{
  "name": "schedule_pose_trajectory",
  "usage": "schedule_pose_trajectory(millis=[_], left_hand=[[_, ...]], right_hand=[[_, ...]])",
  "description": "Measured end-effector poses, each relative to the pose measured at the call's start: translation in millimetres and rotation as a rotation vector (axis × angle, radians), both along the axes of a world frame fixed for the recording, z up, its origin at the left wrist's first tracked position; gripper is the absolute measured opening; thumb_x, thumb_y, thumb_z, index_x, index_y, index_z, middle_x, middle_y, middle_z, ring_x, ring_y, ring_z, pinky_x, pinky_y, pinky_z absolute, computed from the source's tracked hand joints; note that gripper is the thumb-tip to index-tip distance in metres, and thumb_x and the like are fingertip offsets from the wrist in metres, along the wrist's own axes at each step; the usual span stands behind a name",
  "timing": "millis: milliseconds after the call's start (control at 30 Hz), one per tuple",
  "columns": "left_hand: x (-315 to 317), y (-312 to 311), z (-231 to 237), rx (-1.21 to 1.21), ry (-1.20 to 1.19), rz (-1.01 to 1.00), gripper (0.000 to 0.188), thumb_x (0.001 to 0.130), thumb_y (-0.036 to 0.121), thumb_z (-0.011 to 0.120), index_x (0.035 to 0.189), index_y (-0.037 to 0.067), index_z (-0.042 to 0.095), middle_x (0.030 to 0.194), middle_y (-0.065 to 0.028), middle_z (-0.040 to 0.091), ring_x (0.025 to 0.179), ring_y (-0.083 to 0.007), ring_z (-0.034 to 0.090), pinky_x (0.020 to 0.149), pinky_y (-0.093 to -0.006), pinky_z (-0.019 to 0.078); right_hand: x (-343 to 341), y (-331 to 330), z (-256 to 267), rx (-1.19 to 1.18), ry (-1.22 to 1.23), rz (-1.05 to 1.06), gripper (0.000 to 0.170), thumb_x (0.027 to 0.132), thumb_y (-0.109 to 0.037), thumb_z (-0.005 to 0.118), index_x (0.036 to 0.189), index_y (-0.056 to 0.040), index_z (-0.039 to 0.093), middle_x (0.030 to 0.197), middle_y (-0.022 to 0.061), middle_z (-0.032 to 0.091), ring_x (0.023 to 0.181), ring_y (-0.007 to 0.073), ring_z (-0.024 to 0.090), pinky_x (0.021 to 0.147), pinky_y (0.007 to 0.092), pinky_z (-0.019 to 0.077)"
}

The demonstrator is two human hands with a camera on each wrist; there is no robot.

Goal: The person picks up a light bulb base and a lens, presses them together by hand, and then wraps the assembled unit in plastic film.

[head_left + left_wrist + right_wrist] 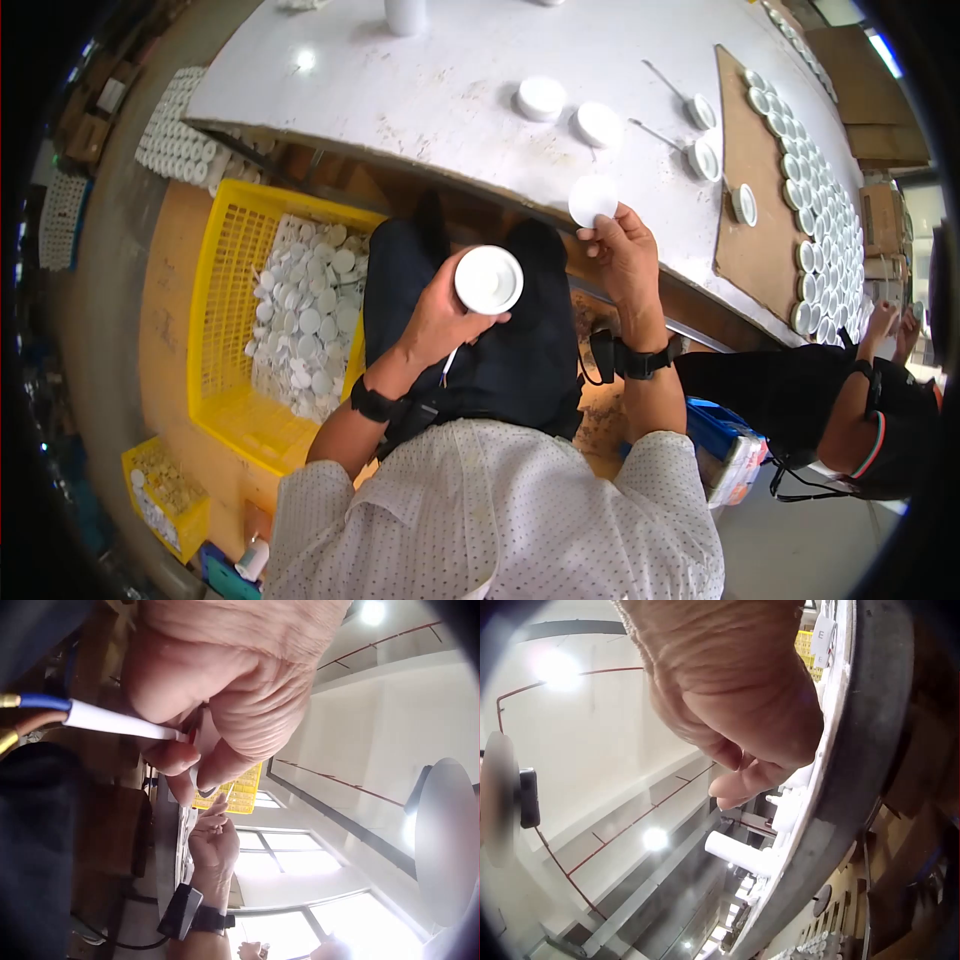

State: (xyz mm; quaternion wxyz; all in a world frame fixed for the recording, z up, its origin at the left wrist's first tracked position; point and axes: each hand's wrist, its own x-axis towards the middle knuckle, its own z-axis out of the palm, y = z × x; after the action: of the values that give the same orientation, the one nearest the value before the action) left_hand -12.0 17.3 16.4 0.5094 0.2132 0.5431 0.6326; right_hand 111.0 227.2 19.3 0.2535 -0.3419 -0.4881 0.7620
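Observation:
My left hand (440, 315) grips a round white downlight (489, 281) above my lap, its open face turned up. From the light comes a white cable (124, 722) that ends in a blue and a brown wire, seen in the left wrist view. Near the table's front edge, my right hand (630, 258) pinches a thin white disc (593, 198) between thumb and fingers. The right wrist view shows the bent fingers (742, 784) of that hand, with the disc hidden there.
A yellow crate (205, 350) with many loose white discs stands at my left, a small yellow bin (190, 520) behind it. On the white table (440, 90) are white round pieces (541, 98), cabled lights (704, 158) and a cardboard sheet (745, 265) bearing rows of lights. Another person (850, 430) is at right.

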Motion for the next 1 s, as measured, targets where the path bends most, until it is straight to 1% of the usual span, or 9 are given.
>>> schedule_pose_trajectory(millis=[33, 133, 167, 267, 400, 467, 667, 767, 1000], left_hand=[[-0.2, 1.2, 0.0, -0.025, -0.013, -0.004, 0.065, 0.072, -0.008, 0.058, 0.129, 0.001, 0.03, 0.105, -0.0123, 0.056, 0.084, -0.0185, 0.062, 0.057, -0.0223, 0.0486], [4.4, 6.5, -9.1, 0.119, -0.09, 0.047, 0.066, 0.072, -0.007, 0.058, 0.131, 0.001, 0.027, 0.114, -0.0133, 0.051, 0.091, -0.0212, 0.06, 0.071, -0.0286, 0.0521], [4.2, 7.0, -8.4, 0.111, -0.089, 0.059, 0.066, 0.072, -0.007, 0.058, 0.131, 0.001, 0.027, 0.114, -0.0133, 0.051, 0.091, -0.0212, 0.06, 0.071, -0.0286, 0.0521], [4.0, 5.6, -9.4, 0.198, -0.17, 0.028, 0.063, 0.075, -0.003, 0.061, 0.129, -0.002, 0.028, 0.12, -0.0128, 0.045, 0.109, -0.0202, 0.05, 0.086, -0.0336, 0.0504], [7.6, 3.9, -14.4, 0.18, -0.11, 0.097, 0.058, 0.079, 0.008, 0.063, 0.127, -0.002, 0.032, 0.115, -0.0113, 0.049, 0.097, -0.0153, 0.054, 0.075, -0.0269, 0.0523], [6.7, 0.6, -14.8, 0.072, 0.039, 0.084, 0.052, 0.083, 0.018, 0.062, 0.124, -0.001, 0.037, 0.104, -0.0083, 0.054, 0.076, -0.0079, 0.053, 0.057, -0.0193, 0.0472], [13.1, -0.4, -17.0, 0.048, 0.035, 0.179, 0.041, 0.087, 0.021, 0.057, 0.121, 0.003, 0.042, 0.092, -0.0042, 0.056, 0.06, -0.0026, 0.046, 0.045, -0.0171, 0.0371], [10.5, -5.1, -16.1, 0.018, 0.042, 0.125, 0.04, 0.09, 0.018, 0.05, 0.124, 0.003, 0.039, 0.108, -0.0086, 0.054, 0.089, -0.0103, 0.056, 0.062, -0.0191, 0.0485], [13.5, -6.1, -18.0, 0.058, 0.021, 0.148, 0.036, 0.092, 0.019, 0.047, 0.124, 0.004, 0.04, 0.11, -0.0092, 0.053, 0.095, -0.0129, 0.055, 0.072, -0.0233, 0.0506]], right_hand=[[1.3, -10.1, -2.3, -0.018, -0.008, 0.015, 0.017, 0.087, -0.007, 0.053, 0.101, 0.0021, 0.056, 0.084, 0.0085, 0.064, 0.072, 0.0125, 0.062, 0.056, 0.0214, 0.0467], [4.2, -45.0, -0.1, 0.701, -0.347, 0.057, 0.016, 0.084, -0.002, 0.055, 0.097, -0.0002, 0.063, 0.085, 0.0092, 0.065, 0.073, 0.0192, 0.063, 0.065, 0.0257, 0.0485], [2.6, -47.8, -9.4, 1.119, -0.143, 0.055, 0.019, 0.077, 0.003, 0.058, 0.095, -0.0015, 0.064, 0.087, 0.0112, 0.065, 0.074, 0.0246, 0.062, 0.068, 0.0294, 0.0497], [4.1, -59.0, -11.8, 1.611, -0.071, 0.217, 0.038, 0.06, 0.005, 0.062, 0.098, -0.0041, 0.063, 0.101, 0.0104, 0.061, 0.083, 0.0245, 0.061, 0.069, 0.0323, 0.0509], [2.7, -70.8, -18.3, 1.686, -0.076, 0.27, 0.043, 0.056, 0.0, 0.065, 0.099, -0.0056, 0.063, 0.108, 0.0094, 0.059, 0.09, 0.0249, 0.057, 0.073, 0.0311, 0.0505], [0.8, -73.8, -16.6, 1.681, -0.067, 0.29, 0.044, 0.056, 0.0, 0.065, 0.1, -0.0059, 0.063, 0.11, 0.0092, 0.058, 0.092, 0.0255, 0.057, 0.074, 0.0315, 0.05], [-0.8, -80.6, -16.7, 1.657, -0.015, 0.336, 0.05, 0.054, -0.002, 0.067, 0.103, -0.0077, 0.062, 0.114, 0.0082, 0.057, 0.096, 0.0276, 0.055, 0.077, 0.0336, 0.0481], [-0.5, -83.1, -11.6, 1.652, -0.019, 0.352, 0.052, 0.053, -0.003, 0.067, 0.105, -0.0089, 0.062, 0.114, 0.0076, 0.057, 0.096, 0.0279, 0.056, 0.075, 0.0336, 0.0472], [1.1, -84.2, -8.6, 1.724, -0.01, 0.297, 0.051, 0.054, -0.005, 0.068, 0.104, -0.0091, 0.063, 0.113, 0.0062, 0.059, 0.095, 0.0273, 0.056, 0.072, 0.0334, 0.0457]])
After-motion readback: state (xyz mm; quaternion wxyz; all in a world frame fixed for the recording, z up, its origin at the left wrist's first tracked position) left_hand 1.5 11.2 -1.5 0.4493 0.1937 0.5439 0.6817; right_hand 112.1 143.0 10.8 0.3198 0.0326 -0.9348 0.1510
